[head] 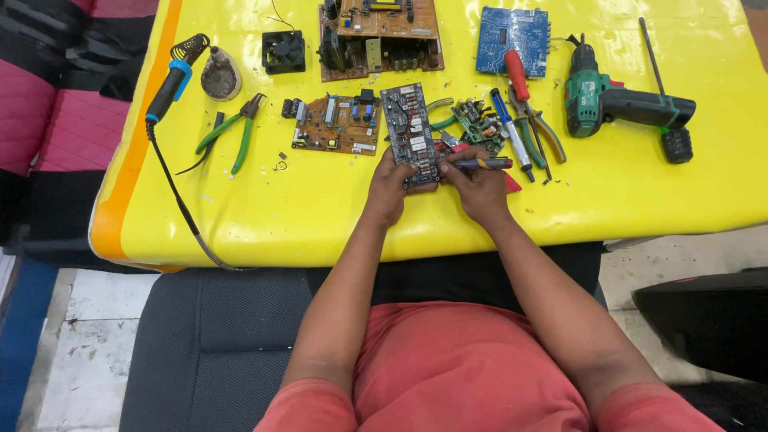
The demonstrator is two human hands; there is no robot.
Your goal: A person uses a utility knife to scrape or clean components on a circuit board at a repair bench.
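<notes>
Fingers (398,172) of both hands grip a narrow, dark, component-studded circuit board (409,132).

Yellow table (320,216), seen from above, w/ items counted. 5 circuit boards: 1 dark board (410,132) near table centre, 1 brown board (336,124) just left of it, 1 small green board (478,124) just right, 1 large brown board (380,36) behind, 1 blue board (512,40) behind-right. 2 pliers: green-handled pair (232,132) far left of dark board, another pair (538,128) right. 1 soldering iron (172,80), 1 fan (283,51), 1 green drill (620,102), 2 hands.
</notes>
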